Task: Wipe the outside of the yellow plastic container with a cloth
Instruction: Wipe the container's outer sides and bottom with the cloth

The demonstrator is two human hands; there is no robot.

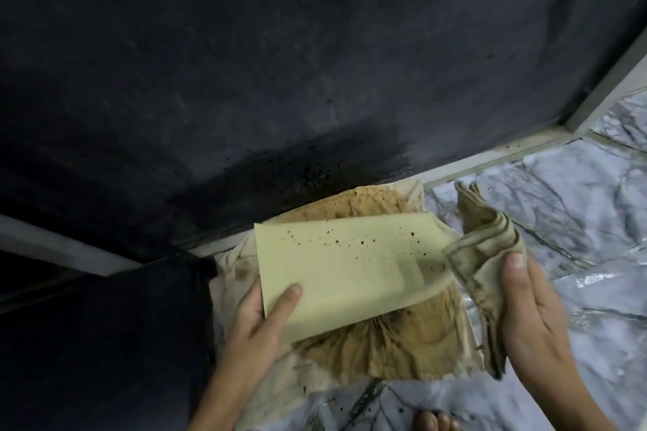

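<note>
A pale yellow plastic container (pixel 350 266) lies tilted on its side, its flat face upward and dotted with small dark specks. My left hand (pixel 259 315) grips its lower left corner, thumb on top. My right hand (pixel 532 311) holds a bunched, stained beige cloth (pixel 490 255) that touches the container's right end. Under the container lies a second cloth (pixel 395 346), white with a large brown stain, spread on the floor.
A dark wall (pixel 280 63) fills the upper part of the view, with a black smear and specks near its base. A pale skirting strip (pixel 490 157) runs along it. The floor (pixel 577 206) is grey-white marble. A dark block (pixel 105 343) stands at the left. A toe (pixel 434 422) shows at the bottom.
</note>
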